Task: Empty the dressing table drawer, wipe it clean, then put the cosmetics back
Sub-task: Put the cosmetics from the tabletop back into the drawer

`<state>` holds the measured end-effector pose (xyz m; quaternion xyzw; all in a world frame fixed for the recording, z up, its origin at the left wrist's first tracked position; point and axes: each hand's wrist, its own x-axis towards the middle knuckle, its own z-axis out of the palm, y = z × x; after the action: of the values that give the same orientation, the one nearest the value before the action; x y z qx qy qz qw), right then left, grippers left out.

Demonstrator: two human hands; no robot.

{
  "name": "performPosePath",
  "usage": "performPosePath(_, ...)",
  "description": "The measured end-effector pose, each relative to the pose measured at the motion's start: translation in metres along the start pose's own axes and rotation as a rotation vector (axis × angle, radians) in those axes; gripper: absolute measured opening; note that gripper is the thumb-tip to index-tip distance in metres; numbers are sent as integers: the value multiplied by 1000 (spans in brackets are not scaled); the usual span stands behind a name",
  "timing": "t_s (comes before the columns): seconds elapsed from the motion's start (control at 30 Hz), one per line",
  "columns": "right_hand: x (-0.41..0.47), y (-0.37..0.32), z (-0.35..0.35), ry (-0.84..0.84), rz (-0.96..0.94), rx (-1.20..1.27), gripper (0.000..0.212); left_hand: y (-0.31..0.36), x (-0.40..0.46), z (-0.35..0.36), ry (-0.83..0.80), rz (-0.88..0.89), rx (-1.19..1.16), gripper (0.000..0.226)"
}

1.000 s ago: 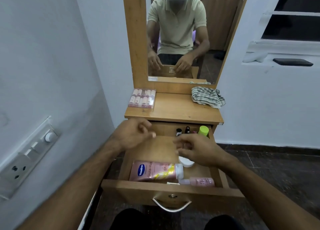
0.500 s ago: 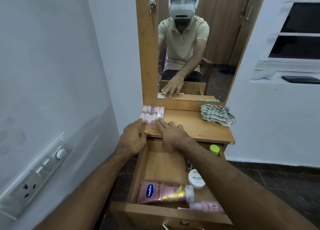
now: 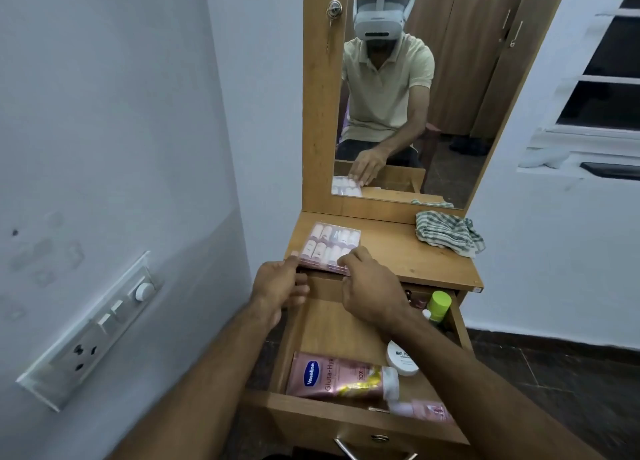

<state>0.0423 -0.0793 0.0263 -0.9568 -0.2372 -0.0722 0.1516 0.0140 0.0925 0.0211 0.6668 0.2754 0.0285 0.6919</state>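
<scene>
Hands both on the nail kit [image 3: 330,247] at the tabletop [image 3: 408,251] front edge: left hand [image 3: 278,283] pinching its corner, right hand [image 3: 369,286] fingers curled on it, I think. Could slip into the open drawer [image 3: 332,324] onto the lotion tube [image 3: 341,378]. Striped cloth [image 3: 446,231] sits by the mirror [image 3: 415,89].

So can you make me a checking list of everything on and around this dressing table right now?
Surface: wooden table top, with the drawer open below it.
Job's things: nail box at the top's front edge; pink tube, white jar, green-capped bottle in the drawer.
Clutter: striped cloth on the top.
Grippers: left hand and right hand both pinch the nail box.
Cables: nothing seen.
Surroundings: mirror, wall switchboard.
</scene>
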Motion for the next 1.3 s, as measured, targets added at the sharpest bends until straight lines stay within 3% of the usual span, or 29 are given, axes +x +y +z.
performPosePath(0.13, -9, 2, -2, 60, 2, 63, 33, 0, 0, 8, -40, -70, -161, 27)
performPosePath(0.27, -18, 4, 1, 195, 97, 268, 19, -4, -1, 11, -25, -47, -128, 18)
performPosePath(0.37, -18, 8, 5, 245, 343, 581, 20, -2, -7, 8, -62, -47, -96, 14)
performPosePath(0.47, -17, 7, 5, 98, 634, 1126, 30, -5, -13, 1, -189, -39, -28, 18)
performPosePath(0.57, -23, 7, -4, 21, 698, 1390, 30, -8, -20, -9, -319, -25, 50, 22)
performPosePath(0.8, -66, 22, -11, -45, 681, 1283, 33, -16, -27, -30, -547, -50, 362, 27)
performPosePath(1.03, -64, 24, 23, -64, 746, 1064, 34, -40, -16, -2, -288, 299, 835, 18)
performPosePath(1.17, -51, 23, 49, -79, 777, 1007, 32, -43, -11, 3, -313, 325, 1083, 31)
performPosePath(1.3, -44, 17, 64, -76, 804, 1005, 33, -44, -7, 2, -328, 340, 1089, 46)
